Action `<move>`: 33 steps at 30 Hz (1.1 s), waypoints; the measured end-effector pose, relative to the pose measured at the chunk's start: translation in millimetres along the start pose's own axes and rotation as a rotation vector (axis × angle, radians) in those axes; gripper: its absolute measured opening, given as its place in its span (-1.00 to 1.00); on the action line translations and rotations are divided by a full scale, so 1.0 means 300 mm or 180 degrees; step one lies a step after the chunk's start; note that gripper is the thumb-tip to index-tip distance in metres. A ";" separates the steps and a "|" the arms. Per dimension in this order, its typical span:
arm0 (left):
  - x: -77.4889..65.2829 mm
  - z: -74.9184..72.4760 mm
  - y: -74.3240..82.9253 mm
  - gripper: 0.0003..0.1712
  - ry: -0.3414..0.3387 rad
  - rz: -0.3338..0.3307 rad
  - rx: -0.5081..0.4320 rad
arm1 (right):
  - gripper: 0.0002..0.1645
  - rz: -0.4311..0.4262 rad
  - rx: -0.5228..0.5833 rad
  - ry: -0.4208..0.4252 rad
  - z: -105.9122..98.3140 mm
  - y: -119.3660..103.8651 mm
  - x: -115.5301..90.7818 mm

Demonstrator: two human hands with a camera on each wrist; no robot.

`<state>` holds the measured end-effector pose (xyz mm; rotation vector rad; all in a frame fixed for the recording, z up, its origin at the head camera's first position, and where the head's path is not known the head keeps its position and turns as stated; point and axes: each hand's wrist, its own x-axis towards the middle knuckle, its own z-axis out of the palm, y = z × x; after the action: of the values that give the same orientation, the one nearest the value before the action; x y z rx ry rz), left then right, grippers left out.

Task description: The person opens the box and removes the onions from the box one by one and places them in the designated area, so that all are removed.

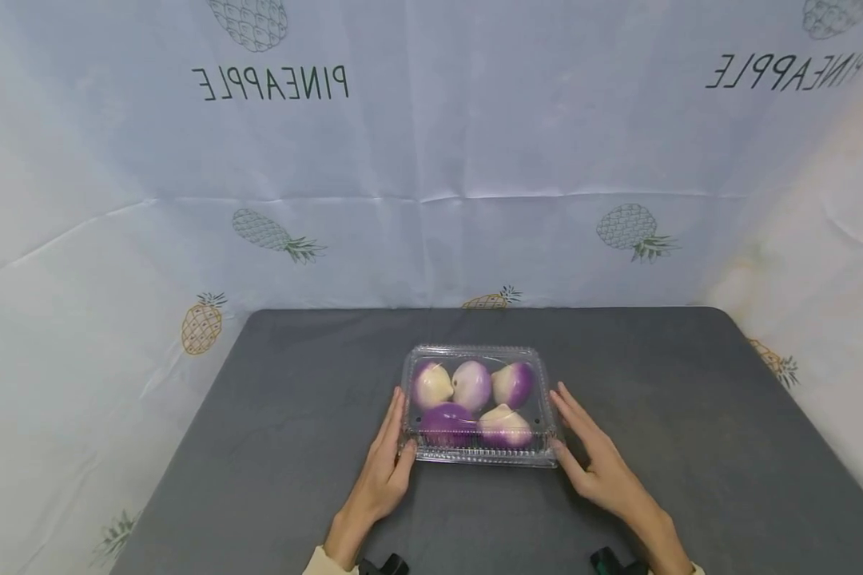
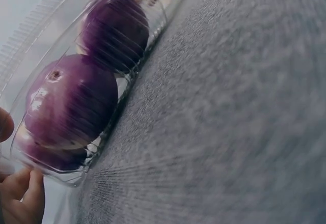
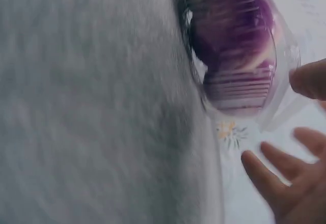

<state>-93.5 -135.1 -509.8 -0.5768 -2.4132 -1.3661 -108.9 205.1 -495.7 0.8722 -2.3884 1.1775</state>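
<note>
A clear plastic clamshell box [image 1: 485, 457] lies lid-closed on the table, with several glossy purple-and-white onions [image 1: 471, 386] inside. My left hand [image 1: 384, 471] rests along the box's left side, its fingers straight and its thumb by the front left corner. On the opposite side, my right hand [image 1: 604, 471] has its fingers extended and slightly spread, with the thumb by the front right corner. Through the box wall, the left wrist view shows a purple onion [image 2: 71, 102] up close. In the right wrist view, fingers of the right hand [image 3: 293, 178] stand apart from the box.
A dark grey table [image 1: 295, 375] with rounded far corners carries the box. Behind it and along both sides hangs a pale cloth [image 1: 475, 144] printed with pineapples and mirrored lettering. Dark wrist devices [image 1: 384, 565] show at the lower edge.
</note>
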 end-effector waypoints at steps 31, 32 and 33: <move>-0.069 -0.018 -0.002 -0.61 0.1088 -0.0025 -0.1085 | -0.41 -0.0744 -0.0038 0.0062 -0.060 -0.068 0.019; -0.068 -0.016 -0.005 -0.68 0.1159 -0.0017 -0.1126 | -0.41 -0.0766 -0.0037 0.0078 -0.061 -0.069 0.019; -0.068 -0.014 -0.008 -0.71 0.1214 -0.0010 -0.1160 | -0.42 -0.0794 -0.0035 0.0099 -0.062 -0.071 0.019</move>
<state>-76.6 -143.6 -518.6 -0.3526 -1.8812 -1.7509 -98.6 207.8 -468.8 1.1026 -2.1828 1.0707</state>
